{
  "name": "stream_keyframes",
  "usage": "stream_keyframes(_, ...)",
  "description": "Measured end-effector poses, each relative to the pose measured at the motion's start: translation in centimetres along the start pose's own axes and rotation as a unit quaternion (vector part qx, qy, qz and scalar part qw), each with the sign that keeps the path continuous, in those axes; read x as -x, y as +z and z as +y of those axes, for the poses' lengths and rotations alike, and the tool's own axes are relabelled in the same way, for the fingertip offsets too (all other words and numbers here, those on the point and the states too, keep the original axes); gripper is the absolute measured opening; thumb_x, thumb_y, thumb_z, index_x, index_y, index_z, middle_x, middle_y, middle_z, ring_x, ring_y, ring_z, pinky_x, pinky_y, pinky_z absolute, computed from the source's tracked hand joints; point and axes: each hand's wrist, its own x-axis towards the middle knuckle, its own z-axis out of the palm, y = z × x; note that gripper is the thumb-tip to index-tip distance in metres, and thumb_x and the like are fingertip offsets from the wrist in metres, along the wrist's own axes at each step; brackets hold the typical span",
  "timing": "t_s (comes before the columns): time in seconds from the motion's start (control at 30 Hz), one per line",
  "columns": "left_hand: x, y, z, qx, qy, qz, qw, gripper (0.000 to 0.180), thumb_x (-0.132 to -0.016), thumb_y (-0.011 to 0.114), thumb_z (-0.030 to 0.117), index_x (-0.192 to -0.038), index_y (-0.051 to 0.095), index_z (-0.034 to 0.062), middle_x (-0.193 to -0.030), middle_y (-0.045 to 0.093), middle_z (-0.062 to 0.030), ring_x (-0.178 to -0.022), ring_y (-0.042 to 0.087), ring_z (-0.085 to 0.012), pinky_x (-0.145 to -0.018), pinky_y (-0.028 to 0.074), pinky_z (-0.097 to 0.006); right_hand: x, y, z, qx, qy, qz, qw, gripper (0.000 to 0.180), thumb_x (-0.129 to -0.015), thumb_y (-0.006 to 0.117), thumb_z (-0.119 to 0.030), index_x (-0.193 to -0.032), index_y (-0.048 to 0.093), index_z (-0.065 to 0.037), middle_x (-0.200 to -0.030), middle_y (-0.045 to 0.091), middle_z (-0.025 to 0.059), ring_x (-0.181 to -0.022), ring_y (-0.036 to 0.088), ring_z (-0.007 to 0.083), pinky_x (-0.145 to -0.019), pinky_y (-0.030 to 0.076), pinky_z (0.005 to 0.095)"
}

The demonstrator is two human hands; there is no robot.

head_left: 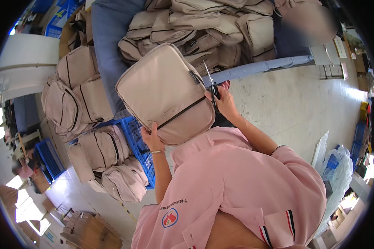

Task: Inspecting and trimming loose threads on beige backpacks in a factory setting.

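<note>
A beige backpack point(156, 85) with a dark zipper line across its front is held up before me. My left hand point(153, 138) grips its lower left edge, the thumb on the front and the other fingers behind. At the bag's right side, my right hand point(223, 101) is closed round the black handles of a pair of scissors point(214, 89). The scissors' metal blades point up and stand apart, close to the bag's side edge. Part of the right hand's fingers lies hidden behind the handles.
A large blue-lined bin point(108, 37) ahead holds a heap of beige backpacks point(220, 29). More backpacks point(81, 91) are stacked at the left on a blue plastic crate point(138, 143). Another person point(305, 25) is beyond the bin. A clear plastic bag point(338, 166) stands at the right.
</note>
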Motion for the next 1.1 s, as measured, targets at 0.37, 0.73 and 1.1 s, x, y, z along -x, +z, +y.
stream_keyframes(0.37,-1.5,-0.7,-0.4,0.043,-0.042,-0.076,0.995,0.037,-0.089,0.072,0.007,-0.121,0.056,0.0009,-0.120,0.063,-0.0077,-0.106,0.060,-0.0175,-0.095,0.048,-0.031,1.1,-0.6,0.9,0.170,-0.017,-0.098,0.980,0.069,-0.084,0.062,-0.063,-0.092,0.057,0.004,-0.090,0.064,0.0240,-0.087,0.064,0.0421,-0.075,0.050,0.0464)
stream_keyframes(0.73,-1.5,-1.0,-0.5,0.029,-0.050,-0.089,0.994,0.033,-0.091,0.069,0.007,-0.120,0.056,0.0008,-0.118,0.063,-0.0083,-0.105,0.060,-0.0180,-0.094,0.049,-0.032,-1.5,0.5,-0.7,0.201,-0.085,-0.059,0.974,0.075,-0.082,0.061,-0.068,-0.082,0.058,0.007,-0.075,0.065,0.0282,-0.073,0.066,0.0444,-0.065,0.053,0.0489)
stream_keyframes(1.1,0.9,-1.6,-1.5,0.073,-0.050,-0.011,0.996,0.026,-0.095,0.064,0.015,-0.116,0.057,0.0015,-0.111,0.064,-0.0046,-0.100,0.060,-0.0157,-0.087,0.049,-0.029,-0.6,2.7,1.0,0.093,-0.043,-0.036,0.994,0.065,-0.087,0.063,-0.059,-0.076,0.054,0.004,-0.064,0.056,0.0271,-0.064,0.058,0.0462,-0.058,0.046,0.0479)
